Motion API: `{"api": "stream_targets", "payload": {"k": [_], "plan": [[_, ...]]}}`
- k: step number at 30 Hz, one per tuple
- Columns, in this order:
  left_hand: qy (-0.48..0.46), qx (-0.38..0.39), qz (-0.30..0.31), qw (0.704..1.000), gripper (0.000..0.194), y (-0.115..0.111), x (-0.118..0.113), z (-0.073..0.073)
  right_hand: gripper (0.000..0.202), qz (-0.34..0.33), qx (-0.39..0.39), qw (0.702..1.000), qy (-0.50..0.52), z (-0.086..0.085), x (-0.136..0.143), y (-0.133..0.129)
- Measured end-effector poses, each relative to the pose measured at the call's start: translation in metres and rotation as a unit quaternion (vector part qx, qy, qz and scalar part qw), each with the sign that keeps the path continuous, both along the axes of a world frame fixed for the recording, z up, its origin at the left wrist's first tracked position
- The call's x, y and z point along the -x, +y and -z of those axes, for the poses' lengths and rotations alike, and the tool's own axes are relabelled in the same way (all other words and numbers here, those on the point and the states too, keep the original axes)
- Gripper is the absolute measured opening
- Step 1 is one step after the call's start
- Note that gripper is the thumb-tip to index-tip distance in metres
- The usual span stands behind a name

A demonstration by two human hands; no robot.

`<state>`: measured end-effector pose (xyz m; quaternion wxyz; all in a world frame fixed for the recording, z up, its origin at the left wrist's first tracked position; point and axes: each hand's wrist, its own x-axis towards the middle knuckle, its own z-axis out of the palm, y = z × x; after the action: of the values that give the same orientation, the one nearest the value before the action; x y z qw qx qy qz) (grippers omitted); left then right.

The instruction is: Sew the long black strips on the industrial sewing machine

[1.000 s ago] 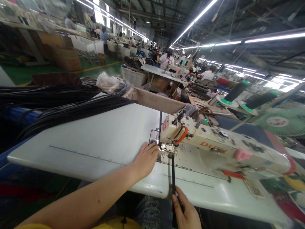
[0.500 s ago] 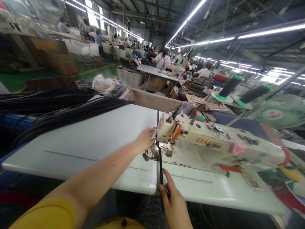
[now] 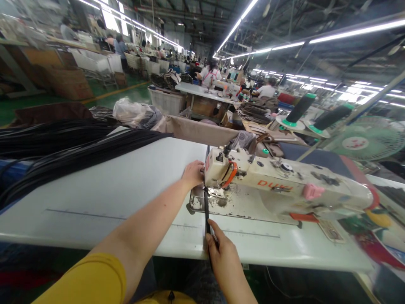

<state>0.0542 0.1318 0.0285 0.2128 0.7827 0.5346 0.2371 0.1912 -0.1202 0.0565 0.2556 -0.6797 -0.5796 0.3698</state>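
A narrow black strap (image 3: 206, 207) runs front to back over the plate beneath the head of a sewing machine (image 3: 253, 173). My right hand (image 3: 221, 249) pinches the strap near the table's front edge, thumb and index finger closed around it. A small dark, shiny item (image 3: 216, 240) shows between those fingers; its kind is unclear. Against the left side of the machine head, beyond the needle area, my left hand (image 3: 193, 174) has its fingers bent together. Its fingertips are partly hidden, so what they grip cannot be made out.
A bundle of long black straps (image 3: 95, 156) lies across the left of the white table (image 3: 126, 185). Thread cones (image 3: 299, 109) and a fan (image 3: 363, 141) stand at right. Beyond the table are a fabric-lined bin (image 3: 202, 130) and people at other machines.
My left hand has shifted slightly farther back along the machine head, its fingers less spread. My right hand still pinches the strap. The whole view has shifted a little.
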Motion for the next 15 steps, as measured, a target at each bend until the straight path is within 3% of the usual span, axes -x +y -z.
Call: {"api": "stream_targets", "payload": {"k": [4, 15], "plan": [[-0.022, -0.006, 0.034, 0.999, 0.042, -0.0004, 0.0035, -0.0003, 0.055, 0.004, 0.003, 1.0, -0.007, 0.0007, 0.0012, 0.0015], [-0.101, -0.002, 0.034, 0.994, 0.026, -0.0026, 0.0051, 0.0014, 0.053, 0.023, 0.001, 1.0, -0.019, 0.0043, 0.0045, 0.0069]]}}
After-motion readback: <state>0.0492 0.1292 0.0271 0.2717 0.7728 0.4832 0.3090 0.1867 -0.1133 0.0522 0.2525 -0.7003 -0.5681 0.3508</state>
